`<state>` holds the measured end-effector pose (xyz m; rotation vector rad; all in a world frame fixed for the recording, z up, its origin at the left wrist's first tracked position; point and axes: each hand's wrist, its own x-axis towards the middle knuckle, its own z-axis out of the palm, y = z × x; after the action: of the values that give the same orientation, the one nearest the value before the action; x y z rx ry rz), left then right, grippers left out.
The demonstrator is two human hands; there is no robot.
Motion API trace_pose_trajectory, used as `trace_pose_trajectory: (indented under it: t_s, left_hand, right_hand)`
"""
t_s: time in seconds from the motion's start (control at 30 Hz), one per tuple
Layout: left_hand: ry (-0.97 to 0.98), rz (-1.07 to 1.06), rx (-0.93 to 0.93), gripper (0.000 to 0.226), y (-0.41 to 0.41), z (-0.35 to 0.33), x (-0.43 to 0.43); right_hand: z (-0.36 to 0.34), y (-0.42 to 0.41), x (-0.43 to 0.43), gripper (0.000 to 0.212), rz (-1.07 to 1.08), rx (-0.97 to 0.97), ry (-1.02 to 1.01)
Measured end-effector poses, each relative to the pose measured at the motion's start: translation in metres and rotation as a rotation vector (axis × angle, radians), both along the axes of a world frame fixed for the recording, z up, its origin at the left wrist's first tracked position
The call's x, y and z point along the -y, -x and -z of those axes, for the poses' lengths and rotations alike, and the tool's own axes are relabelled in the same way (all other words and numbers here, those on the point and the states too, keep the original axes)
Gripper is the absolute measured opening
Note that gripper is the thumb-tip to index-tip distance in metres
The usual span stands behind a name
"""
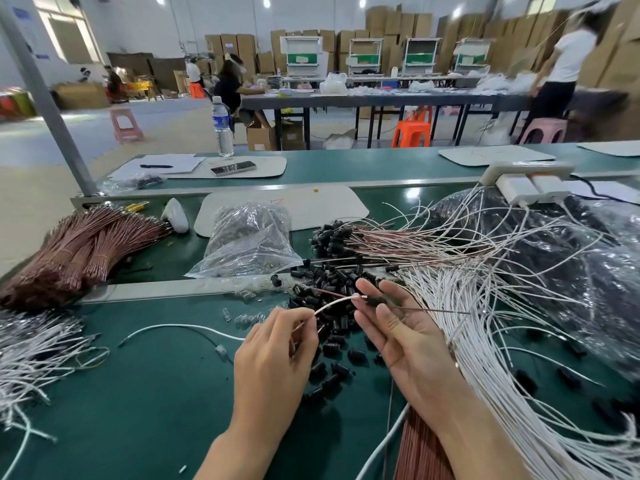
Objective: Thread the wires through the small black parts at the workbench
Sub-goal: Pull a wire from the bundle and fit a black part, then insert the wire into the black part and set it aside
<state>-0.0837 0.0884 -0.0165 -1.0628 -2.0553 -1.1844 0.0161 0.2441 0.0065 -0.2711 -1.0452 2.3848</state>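
Observation:
My left hand [275, 344] pinches a white wire [334, 303] and a thin red wire near their ends, low in the middle of the view. The wires arch right toward a small black part [375, 301] pinched between the fingertips of my right hand [401, 336], palm up. A thin brown wire [436, 310] sticks out of the part to the right. A heap of loose black parts [332, 282] lies on the green bench just beyond both hands.
White wires [485, 341] fan out at the right, with threaded wires [381, 237] behind them. Brown wire bundles [76, 251] lie far left, more white wires [31, 355] at the left edge. A clear bag of parts [247, 237] and a power strip [526, 174] sit further back.

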Motion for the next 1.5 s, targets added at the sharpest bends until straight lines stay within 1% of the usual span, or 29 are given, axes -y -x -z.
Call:
trace_pose_trajectory:
  t_s: [0.2, 0.3, 0.47, 0.7, 0.83, 1.13, 1.37, 1.5]
  left_hand:
    - [0.052, -0.017, -0.026, 0.004, 0.0019, 0.0018, -0.0017]
    - [0.061, 0.009, -0.017, 0.003, 0.0009, 0.0015, -0.0016]
    - [0.067, 0.091, 0.06, 0.011, -0.0009, 0.0006, -0.0009]
    - [0.122, 0.111, 0.134, 0.011, -0.0015, -0.0001, 0.0012]
    - [0.106, 0.152, 0.18, 0.015, -0.0013, -0.0011, 0.0034]
    - [0.103, 0.186, 0.293, 0.017, 0.0001, -0.0018, 0.0064]
    - [0.145, 0.193, 0.287, 0.018, -0.0001, -0.0017, 0.0064]
    - [0.143, 0.178, 0.245, 0.017, -0.0007, -0.0015, 0.0044]
  right_hand:
    - [-0.0001, -0.0015, -0.0014, 0.05, -0.01, -0.025, 0.007]
    - [0.0003, -0.0012, -0.0009, 0.054, -0.016, -0.022, -0.011]
    - [0.0008, -0.0013, -0.0017, 0.057, -0.028, -0.023, -0.008]
    - [0.0025, -0.0007, -0.0015, 0.059, -0.06, -0.012, -0.021]
    - [0.0027, -0.0017, -0.0004, 0.059, -0.118, -0.009, -0.045]
    - [0.0014, -0.0036, -0.0007, 0.06, -0.143, -0.01, -0.064]
    - [-0.0012, -0.0049, 0.0007, 0.058, -0.168, -0.008, -0.056]
    - [-0.0025, -0.0043, 0.0009, 0.047, -0.143, -0.001, 0.029]
